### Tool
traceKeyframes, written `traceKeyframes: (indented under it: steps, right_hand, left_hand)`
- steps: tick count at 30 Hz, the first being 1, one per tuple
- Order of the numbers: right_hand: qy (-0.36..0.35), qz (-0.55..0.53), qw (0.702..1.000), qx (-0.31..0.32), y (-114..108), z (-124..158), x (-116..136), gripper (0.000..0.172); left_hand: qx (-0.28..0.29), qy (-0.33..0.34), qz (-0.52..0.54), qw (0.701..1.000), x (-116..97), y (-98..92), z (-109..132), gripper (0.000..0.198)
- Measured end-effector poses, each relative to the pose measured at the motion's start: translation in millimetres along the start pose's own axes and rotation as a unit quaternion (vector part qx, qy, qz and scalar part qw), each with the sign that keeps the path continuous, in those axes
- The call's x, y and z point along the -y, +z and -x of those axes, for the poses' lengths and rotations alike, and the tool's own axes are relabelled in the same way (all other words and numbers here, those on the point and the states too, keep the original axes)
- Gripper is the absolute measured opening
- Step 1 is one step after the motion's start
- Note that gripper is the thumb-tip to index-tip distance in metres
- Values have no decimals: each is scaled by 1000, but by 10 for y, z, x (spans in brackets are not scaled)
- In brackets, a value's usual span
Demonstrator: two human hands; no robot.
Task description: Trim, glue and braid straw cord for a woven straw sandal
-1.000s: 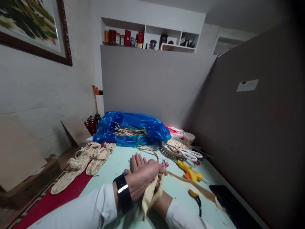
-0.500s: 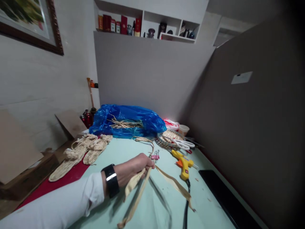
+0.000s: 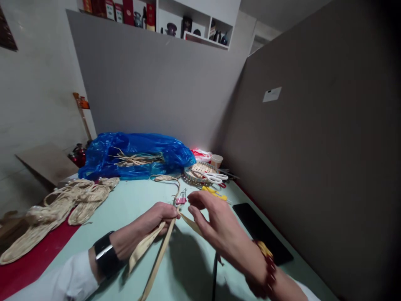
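My left hand, with a dark band on the wrist, is closed on flat straw strips where they leave a thin plaited cord. Two strips hang toward me and another strip runs right, passing behind my right hand. Just beyond the grip, a pink binder clip is at the cord. My right hand, wearing a beaded bracelet, hovers right of the grip with thumb and fingers curved apart, nothing visible between them. It covers most of a yellow glue gun.
A blue plastic bag with straw lies at the back. Woven straw sandals are at left. White-handled scissors rest on a woven basket, near a paper cup. A black flat object lies along the right partition.
My right hand has come in from the right, over the glue gun and the right-hand strip. My left hand keeps its grip on the strips. The camera has turned right.
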State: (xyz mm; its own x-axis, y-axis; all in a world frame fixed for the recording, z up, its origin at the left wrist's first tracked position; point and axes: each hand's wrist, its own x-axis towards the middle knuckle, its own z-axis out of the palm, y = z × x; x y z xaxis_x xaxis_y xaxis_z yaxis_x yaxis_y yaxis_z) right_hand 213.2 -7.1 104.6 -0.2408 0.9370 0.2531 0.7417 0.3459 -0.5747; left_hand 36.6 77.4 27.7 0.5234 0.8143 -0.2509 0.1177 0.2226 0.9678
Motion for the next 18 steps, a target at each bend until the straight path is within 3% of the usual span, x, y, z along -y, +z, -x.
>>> traceKeyframes:
  steps: [2, 4, 6, 9, 13, 18]
  right_hand:
    - [19, -16, 999, 37, 102, -206, -218, 17]
    - [18, -50, 994, 97, 283, -323, -397, 21]
    - [22, -80, 990, 115, 455, -358, -508, 23]
    - [37, -113, 987, 105, 578, -326, -575, 22]
    - [68, -151, 983, 85, 572, -289, -599, 24]
    - [117, -205, 970, 62, 636, -285, -621, 29]
  left_hand:
    - [16, 2, -36, 999, 9, 38, -43, 23]
    - [10, 11, -73, 997, 1, 75, -56, 24]
    - [-7, 23, -114, 993, -11, 103, -41, 28]
    - [-47, 49, -204, 977, -25, 131, 6, 28]
    - [-103, 71, -337, 933, -29, 203, 62, 29]
    - [-117, 76, -437, 889, -22, 280, 118, 28]
